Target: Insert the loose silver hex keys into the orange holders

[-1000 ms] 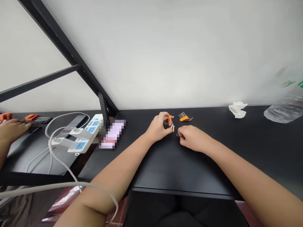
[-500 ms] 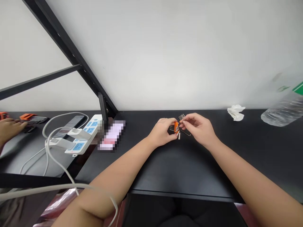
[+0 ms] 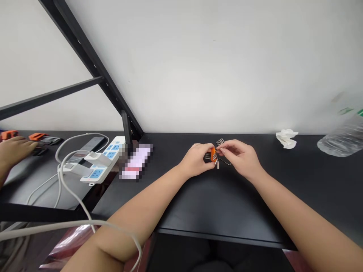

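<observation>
Near the back of the black table, my left hand (image 3: 195, 160) is closed around an orange hex key holder (image 3: 213, 154). Silver and dark hex keys stick out of the holder on several sides. A fan of short key ends (image 3: 220, 141) shows above it, and one long bent key (image 3: 225, 161) reaches out to the lower right. My right hand (image 3: 241, 155) pinches at the holder's right side with thumb and fingertips, apparently on a thin dark hex key. The fingertips partly hide the piece they grip.
On the left lie a pixelated phone (image 3: 137, 160), a white power strip (image 3: 116, 155) with plugs and a loose white cable (image 3: 70, 189). Another person's hand (image 3: 18, 151) rests near a second orange holder (image 3: 38, 136). A crumpled tissue (image 3: 286, 138) and a clear plastic bottle (image 3: 340, 139) are at right.
The whole view has shifted slightly, so things appear a little further right. Both my hands keep their hold at the orange holder, with barely any movement.
</observation>
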`<action>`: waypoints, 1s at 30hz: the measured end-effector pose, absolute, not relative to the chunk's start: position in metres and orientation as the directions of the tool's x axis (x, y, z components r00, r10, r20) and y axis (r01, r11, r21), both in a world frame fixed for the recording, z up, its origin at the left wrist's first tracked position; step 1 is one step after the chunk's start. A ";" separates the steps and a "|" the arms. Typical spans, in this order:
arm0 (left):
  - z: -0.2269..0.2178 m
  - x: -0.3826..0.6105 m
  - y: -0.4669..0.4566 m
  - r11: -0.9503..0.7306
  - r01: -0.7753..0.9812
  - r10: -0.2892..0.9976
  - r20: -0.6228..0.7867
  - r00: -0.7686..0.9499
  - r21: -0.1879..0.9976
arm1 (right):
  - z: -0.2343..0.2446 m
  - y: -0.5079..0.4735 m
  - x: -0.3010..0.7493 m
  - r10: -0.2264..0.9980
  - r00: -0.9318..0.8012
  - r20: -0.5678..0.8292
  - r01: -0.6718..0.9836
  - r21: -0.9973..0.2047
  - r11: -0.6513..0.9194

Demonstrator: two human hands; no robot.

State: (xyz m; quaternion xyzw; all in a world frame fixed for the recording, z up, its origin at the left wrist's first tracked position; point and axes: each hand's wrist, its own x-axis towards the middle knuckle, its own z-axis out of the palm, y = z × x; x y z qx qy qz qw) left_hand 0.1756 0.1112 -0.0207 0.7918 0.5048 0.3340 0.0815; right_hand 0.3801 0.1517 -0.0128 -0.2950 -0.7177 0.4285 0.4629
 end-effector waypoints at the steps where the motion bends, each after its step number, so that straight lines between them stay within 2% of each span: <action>1: -0.020 0.176 0.111 -0.476 0.747 0.854 0.448 0.265 0.465 | -0.013 0.152 0.380 0.816 -0.397 0.420 0.041 -0.880 0.473; 11: -0.018 0.176 0.110 -0.479 0.752 0.854 0.437 0.282 0.452 | -0.009 0.149 0.382 0.755 -0.426 0.499 0.225 -0.750 0.623; 16: -0.019 0.176 0.111 -0.463 0.742 0.867 0.422 0.265 0.484 | -0.006 0.148 0.384 0.648 -0.497 0.577 0.276 -0.603 0.749; 23: -0.019 0.179 0.110 -0.434 0.736 0.882 0.410 0.231 0.519 | -0.007 0.154 0.389 0.645 -0.552 0.529 0.378 -0.531 0.758; 30: -0.020 0.179 0.110 -0.465 0.710 0.869 0.423 0.255 0.528 | -0.002 0.151 0.388 0.595 -0.637 0.490 0.441 -0.402 0.802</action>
